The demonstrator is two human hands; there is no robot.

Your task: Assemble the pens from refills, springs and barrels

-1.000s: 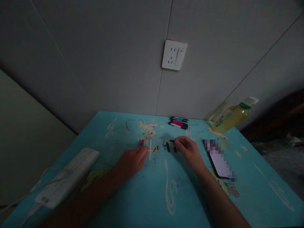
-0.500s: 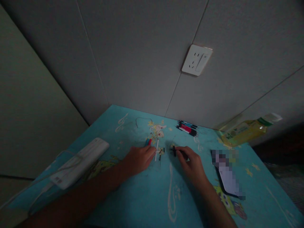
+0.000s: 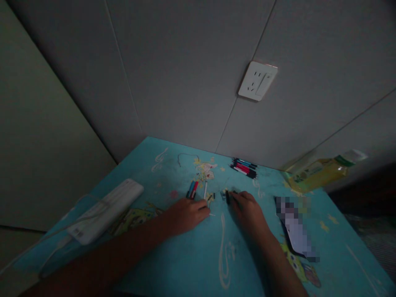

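Note:
My left hand [image 3: 192, 213] is closed in a pinch, with a thin white stick [image 3: 212, 214] poking out past its fingertips. Just beyond it lie blue [image 3: 190, 189] and red [image 3: 194, 189] pen barrels, side by side. A white tube [image 3: 205, 190] and small dark pen parts [image 3: 211, 196] rest between my two hands. My right hand [image 3: 247, 208] has its thumb and fingers closed around a short black pen part [image 3: 228, 197] close to the tabletop. More tiny dark pieces lie beside it, too small to name.
Several pens [image 3: 244, 167] lie in a row by the wall. A white power strip [image 3: 105, 210] with cables is on the left. On the right are a phone [image 3: 295, 231] and a tilted-looking bottle of yellow liquid [image 3: 318, 173]. A wall socket [image 3: 257, 81] is above the patterned blue table [image 3: 185, 264].
My left hand has drawn back toward me with the thin white stick, uncovering more of the blue and red barrels. My right hand stays at nearly the same spot, its fingers slightly shifted.

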